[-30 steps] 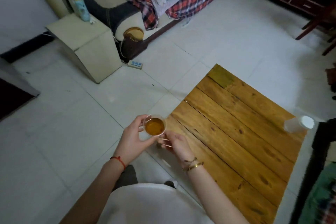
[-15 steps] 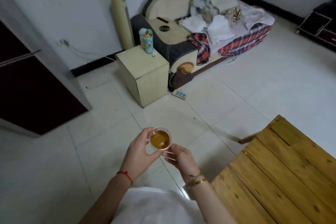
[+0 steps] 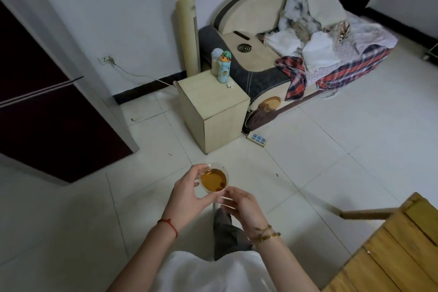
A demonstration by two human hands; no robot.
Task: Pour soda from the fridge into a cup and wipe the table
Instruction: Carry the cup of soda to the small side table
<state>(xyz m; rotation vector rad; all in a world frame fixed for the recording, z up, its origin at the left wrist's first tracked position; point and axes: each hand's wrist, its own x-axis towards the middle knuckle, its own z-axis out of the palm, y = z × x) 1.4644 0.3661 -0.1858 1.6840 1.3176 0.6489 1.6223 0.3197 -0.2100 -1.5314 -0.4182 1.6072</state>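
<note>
Two bare hands are seen from above, over a pale tiled floor (image 3: 331,149) that fills most of the view. Along the far white wall a low cream and dark grey sofa (image 3: 256,54) is piled with white cloths and a red checked blanket (image 3: 343,69). At the left edge a dark maroon fridge (image 3: 47,114) is seen, its doors closed. At the lower right corner, part of a yellow wooden plank table (image 3: 391,256) is visible. Beside the sofa a pale wooden box-shaped cabinet (image 3: 213,107) is placed, and a light blue cartoon-printed bottle (image 3: 224,66) is stood upright on its top, with a tall cream tower fan (image 3: 188,33) behind it. A white power strip (image 3: 257,138) is laid on the floor near the cabinet.

At the centre a small clear plastic cup (image 3: 214,181), filled with amber soda, is held upright in the air above the floor, well apart from the table. The cup is grasped at its left side by the left hand (image 3: 187,197), with a red string worn at the wrist. The cup's near rim is touched by the fingertips (image 3: 225,193) of the right hand (image 3: 244,208), with gold bracelets worn at the wrist.
</note>
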